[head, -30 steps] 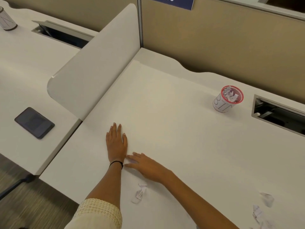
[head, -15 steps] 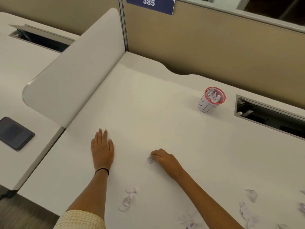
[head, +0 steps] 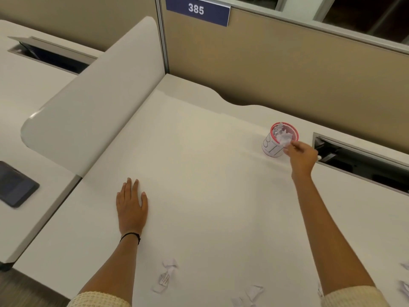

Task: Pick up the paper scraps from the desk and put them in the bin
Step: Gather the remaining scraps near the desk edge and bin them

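The bin (head: 271, 147), a small white cup with a red rim, stands at the back right of the white desk (head: 210, 173) and holds several crumpled scraps. My right hand (head: 302, 157) reaches to its rim and pinches a crumpled paper scrap (head: 285, 141) just over the edge. Flat on the desk at the left lies my left hand (head: 132, 204), fingers spread, holding nothing. A torn scrap (head: 167, 275) lies near the front edge between my arms, another scrap (head: 250, 295) beside my right forearm, and more scraps (head: 405, 286) at the far right.
A white curved divider (head: 93, 111) separates this desk from the neighbouring one, where a dark tablet (head: 15, 185) lies. An open cable slot (head: 363, 162) sits right of the bin. A tan partition (head: 287, 69) with a "385" sign (head: 197, 9) backs the desk.
My right hand lifted a scrap from the middle of the desk and carried it back and right to the bin's rim. My left hand stayed flat on the desk.
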A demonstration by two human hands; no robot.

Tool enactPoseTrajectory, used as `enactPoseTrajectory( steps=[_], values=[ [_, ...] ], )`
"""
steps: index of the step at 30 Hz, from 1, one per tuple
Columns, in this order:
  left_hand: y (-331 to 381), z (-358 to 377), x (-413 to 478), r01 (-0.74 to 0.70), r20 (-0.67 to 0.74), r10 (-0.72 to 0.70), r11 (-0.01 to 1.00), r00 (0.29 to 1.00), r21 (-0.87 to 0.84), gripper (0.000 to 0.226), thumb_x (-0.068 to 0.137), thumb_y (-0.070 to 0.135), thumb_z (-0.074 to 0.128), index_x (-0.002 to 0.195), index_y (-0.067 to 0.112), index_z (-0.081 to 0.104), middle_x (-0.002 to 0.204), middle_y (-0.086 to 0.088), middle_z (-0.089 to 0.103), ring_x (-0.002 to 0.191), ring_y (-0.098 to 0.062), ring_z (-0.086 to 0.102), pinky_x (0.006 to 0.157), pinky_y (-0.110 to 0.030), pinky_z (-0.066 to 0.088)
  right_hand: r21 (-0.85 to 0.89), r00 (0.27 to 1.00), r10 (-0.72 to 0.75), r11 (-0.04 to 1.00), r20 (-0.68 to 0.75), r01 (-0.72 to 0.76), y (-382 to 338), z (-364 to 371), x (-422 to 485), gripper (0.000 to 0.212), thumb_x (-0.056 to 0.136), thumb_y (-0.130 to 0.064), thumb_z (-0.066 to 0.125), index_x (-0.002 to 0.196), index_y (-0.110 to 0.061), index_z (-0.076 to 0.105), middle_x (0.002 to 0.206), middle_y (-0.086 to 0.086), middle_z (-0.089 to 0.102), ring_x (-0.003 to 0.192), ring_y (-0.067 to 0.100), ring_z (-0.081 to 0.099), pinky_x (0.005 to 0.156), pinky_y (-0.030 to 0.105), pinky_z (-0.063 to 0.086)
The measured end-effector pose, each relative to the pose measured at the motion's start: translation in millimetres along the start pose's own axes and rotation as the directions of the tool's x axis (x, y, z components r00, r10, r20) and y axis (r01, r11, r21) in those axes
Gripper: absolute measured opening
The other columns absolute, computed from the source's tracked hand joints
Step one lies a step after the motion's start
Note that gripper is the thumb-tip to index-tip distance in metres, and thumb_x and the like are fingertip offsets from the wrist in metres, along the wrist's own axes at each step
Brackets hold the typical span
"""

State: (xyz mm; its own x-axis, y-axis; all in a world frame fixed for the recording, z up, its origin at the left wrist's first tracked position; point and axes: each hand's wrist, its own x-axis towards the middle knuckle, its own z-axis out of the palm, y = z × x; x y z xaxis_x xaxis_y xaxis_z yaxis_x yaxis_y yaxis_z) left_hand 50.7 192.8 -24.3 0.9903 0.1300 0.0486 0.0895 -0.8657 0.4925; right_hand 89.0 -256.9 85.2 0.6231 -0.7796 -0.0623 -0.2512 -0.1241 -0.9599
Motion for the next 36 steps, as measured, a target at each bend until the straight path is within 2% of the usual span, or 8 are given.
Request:
enactPoseTrajectory(
  steps=[6, 11, 15, 17, 20, 22, 26, 36],
  values=[
    [0.7, -0.4, -0.1, -0.006, -0.004, 0.006, 1.000, 1.000, -0.008, 0.048, 0.097, 0.016, 0.045, 0.143, 0.009, 0.036, 0.153, -0.010, 0.028, 0.142, -0.024, 0.022, 0.118, -0.039, 0.010, -0.218, 0.995, -0.079, 0.972, 0.062, 0.090, -15.5, 5.4, 22.8, 0.029, 0.084, -0.003, 0.061, 0.113, 0.000, 0.064, 0.114, 0.020, 0.065, 0.106, 0.030, 0.062, 0.092, 0.035, 0.052],
    [0.7, -0.6, 0.0, -0.012, -0.006, 0.012, 1.000, 1.000, -0.012, 0.047, 0.097, 0.016, 0.045, 0.143, 0.009, 0.036, 0.153, -0.010, 0.028, 0.142, -0.025, 0.022, 0.118, -0.041, 0.011, -0.267, 0.971, -0.225, 0.934, 0.074, 0.237, -8.2, 5.8, -8.6, 0.027, 0.087, 0.004, 0.051, 0.111, 0.003, 0.064, 0.116, 0.023, 0.063, 0.108, 0.033, 0.059, 0.069, -0.003, 0.041],
    [2.6, -2.7, -0.8, -0.014, -0.003, 0.014, 1.000, 1.000, 0.009, 0.047, 0.098, 0.017, 0.043, 0.143, 0.008, 0.035, 0.153, -0.011, 0.027, 0.142, -0.025, 0.022, 0.118, -0.041, 0.011, -0.205, 0.934, -0.235, 0.933, 0.270, 0.294, 14.5, 12.8, -73.5, 0.026, 0.083, 0.013, 0.050, 0.103, 0.004, 0.064, 0.112, 0.022, 0.064, 0.093, -0.001, 0.062, 0.071, -0.003, 0.039],
    [3.4, -2.6, -0.8, -0.015, 0.004, 0.015, 1.000, 1.000, 0.021, 0.047, 0.098, 0.019, 0.042, 0.144, 0.009, 0.034, 0.154, -0.011, 0.026, 0.142, -0.025, 0.021, 0.118, -0.040, 0.010, -0.235, 0.887, -0.176, 0.926, 0.426, 0.296, 30.1, 17.2, -115.0, 0.028, 0.085, 0.010, 0.050, 0.105, -0.003, 0.065, 0.114, 0.018, 0.063, 0.094, 0.003, 0.061, 0.077, 0.006, 0.045],
    [3.1, -3.2, -0.2, -0.016, 0.017, 0.016, 1.000, 1.000, 0.021, 0.048, 0.099, 0.021, 0.040, 0.145, 0.010, 0.032, 0.155, -0.010, 0.024, 0.143, -0.024, 0.019, 0.119, -0.040, 0.008, -0.288, 0.712, -0.113, 0.862, 0.693, 0.417, 59.3, 23.0, -184.8, 0.030, 0.092, -0.007, 0.052, 0.122, -0.009, 0.056, 0.130, 0.011, 0.055, 0.121, 0.027, 0.052, 0.102, 0.031, 0.041],
    [2.4, -4.1, -0.8, -0.019, 0.033, 0.019, 1.000, 0.999, 0.021, 0.049, 0.099, 0.023, 0.040, 0.146, 0.010, 0.031, 0.155, -0.010, 0.022, 0.144, -0.024, 0.016, 0.119, -0.039, 0.007, -0.316, 0.493, -0.011, 0.756, 0.870, 0.574, 77.9, 21.0, -232.9, 0.045, 0.097, -0.027, 0.044, 0.141, -0.019, 0.034, 0.151, 0.003, 0.031, 0.142, 0.019, 0.023, 0.117, 0.034, 0.014],
    [0.8, -7.3, -1.4, -0.065, 0.103, 0.059, 0.996, 0.993, 0.058, 0.054, 0.099, 0.027, 0.040, 0.148, 0.011, 0.024, 0.157, -0.011, 0.014, 0.145, -0.026, 0.008, 0.118, -0.041, 0.002, -0.173, 0.195, 0.032, 0.613, 0.980, 0.771, 92.4, 16.3, -302.3, 0.056, 0.098, -0.043, 0.032, 0.147, -0.032, 0.008, 0.158, 0.001, 0.000, 0.146, 0.016, -0.009, 0.115, 0.032, -0.008],
    [3.6, -7.4, -27.8, -0.143, 0.317, 0.109, 0.986, 0.942, 0.087, 0.063, 0.100, 0.038, 0.037, 0.150, 0.017, 0.006, 0.159, -0.004, -0.006, 0.145, -0.023, -0.012, 0.115, -0.038, -0.011, 0.074, -0.084, 0.004, 0.438, 0.996, 0.896, 94.3, 28.8, -364.9, 0.050, 0.097, -0.007, 0.041, 0.144, -0.009, 0.024, 0.156, 0.018, 0.006, 0.145, 0.033, 0.002, 0.119, 0.043, 0.010]
  ],
)
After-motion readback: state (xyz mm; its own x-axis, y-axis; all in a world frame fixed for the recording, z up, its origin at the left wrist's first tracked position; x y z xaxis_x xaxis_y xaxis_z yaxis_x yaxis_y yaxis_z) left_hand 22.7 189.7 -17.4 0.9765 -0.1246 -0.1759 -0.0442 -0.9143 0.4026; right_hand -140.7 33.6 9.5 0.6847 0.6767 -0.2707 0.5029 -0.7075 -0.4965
